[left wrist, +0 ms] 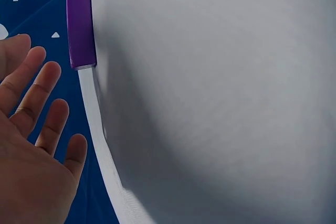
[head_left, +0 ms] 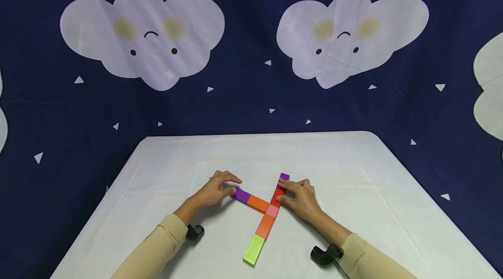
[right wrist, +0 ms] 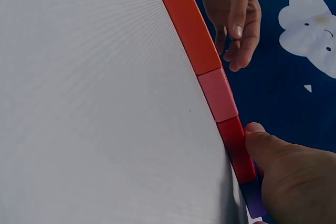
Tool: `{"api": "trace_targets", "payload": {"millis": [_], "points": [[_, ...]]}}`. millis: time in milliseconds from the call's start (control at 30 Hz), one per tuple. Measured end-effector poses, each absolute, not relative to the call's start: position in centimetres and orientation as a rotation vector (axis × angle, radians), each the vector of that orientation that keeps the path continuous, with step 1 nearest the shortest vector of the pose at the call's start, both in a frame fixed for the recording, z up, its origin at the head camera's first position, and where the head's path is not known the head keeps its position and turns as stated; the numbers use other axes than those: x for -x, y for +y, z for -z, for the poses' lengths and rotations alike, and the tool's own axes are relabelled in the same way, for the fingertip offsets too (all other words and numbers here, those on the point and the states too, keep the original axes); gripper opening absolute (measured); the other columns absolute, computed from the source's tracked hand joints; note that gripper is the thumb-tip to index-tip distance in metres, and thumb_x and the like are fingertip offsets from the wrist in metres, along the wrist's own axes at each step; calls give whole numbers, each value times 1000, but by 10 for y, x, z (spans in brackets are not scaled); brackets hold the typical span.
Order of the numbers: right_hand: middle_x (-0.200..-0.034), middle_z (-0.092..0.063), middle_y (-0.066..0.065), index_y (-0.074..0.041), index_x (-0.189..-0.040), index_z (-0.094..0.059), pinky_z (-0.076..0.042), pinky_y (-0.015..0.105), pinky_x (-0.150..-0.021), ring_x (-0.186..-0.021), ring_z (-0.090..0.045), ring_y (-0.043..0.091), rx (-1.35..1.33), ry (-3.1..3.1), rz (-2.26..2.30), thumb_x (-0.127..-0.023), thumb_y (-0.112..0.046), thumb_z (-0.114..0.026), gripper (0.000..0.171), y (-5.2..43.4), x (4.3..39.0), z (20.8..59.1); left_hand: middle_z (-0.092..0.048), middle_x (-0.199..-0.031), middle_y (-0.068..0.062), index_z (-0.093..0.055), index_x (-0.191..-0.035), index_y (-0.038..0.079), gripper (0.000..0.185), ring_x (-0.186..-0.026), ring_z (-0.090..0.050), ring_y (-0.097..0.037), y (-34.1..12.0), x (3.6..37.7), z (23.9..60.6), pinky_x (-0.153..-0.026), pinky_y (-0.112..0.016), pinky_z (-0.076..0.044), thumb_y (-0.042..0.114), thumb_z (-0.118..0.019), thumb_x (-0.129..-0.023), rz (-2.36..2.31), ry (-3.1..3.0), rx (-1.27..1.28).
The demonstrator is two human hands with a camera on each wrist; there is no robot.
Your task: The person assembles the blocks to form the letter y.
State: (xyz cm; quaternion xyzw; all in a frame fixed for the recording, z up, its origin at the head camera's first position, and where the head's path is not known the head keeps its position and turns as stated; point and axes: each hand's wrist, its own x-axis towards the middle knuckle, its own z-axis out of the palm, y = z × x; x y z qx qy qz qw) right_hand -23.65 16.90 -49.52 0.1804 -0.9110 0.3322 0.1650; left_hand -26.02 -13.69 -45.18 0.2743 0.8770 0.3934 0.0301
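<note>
Several flat colored blocks lie end to end in two joined lines on the table. My right hand (head_left: 300, 200) grips at the upper end of the longer line: its index finger reaches over the purple block (head_left: 285, 177) and its thumb touches the red block (right wrist: 236, 150). Below these come the pink block (right wrist: 218, 94), an orange block (head_left: 265, 226) and the lime-green block (head_left: 254, 249). A branch runs left with an orange block (head_left: 257, 204) and another purple block (left wrist: 80, 22). Near that purple block's outer end, my left hand (head_left: 218, 189) has loosely extended fingers and holds nothing.
A white cloth covers the table (head_left: 334, 161). Behind it hangs a dark blue backdrop (head_left: 251, 104) with clouds and small triangles. Black wrist devices (head_left: 326, 256) sit at both cuffs.
</note>
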Motion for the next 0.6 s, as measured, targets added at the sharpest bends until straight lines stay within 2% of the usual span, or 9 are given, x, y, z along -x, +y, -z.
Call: {"api": "trace_targets", "payload": {"millis": [267, 600], "points": [[-128, -63, -4, -18, -118, -68, -24, 30, -73, -84, -39, 11, -519, -2597, -965, -71, -31, -79, 50, 170, 236, 496, -63, -118, -1, -66, -115, 12, 27, -109, -42, -19, -136, 260, 452, -96, -45, -27, 14, -60, -88, -1208, 2705, -797], [-128, -62, -3, -18, -118, -68, -24, 30, -72, -82, -38, 10, -510, -2577, -975, -71, -31, -79, 50, 171, 236, 497, -61, -121, 1, -65, -117, 14, 30, -116, -41, -21, -135, 261, 448, -102, -54, -26, 12, -61, -88, -1267, 2682, -697]]}}
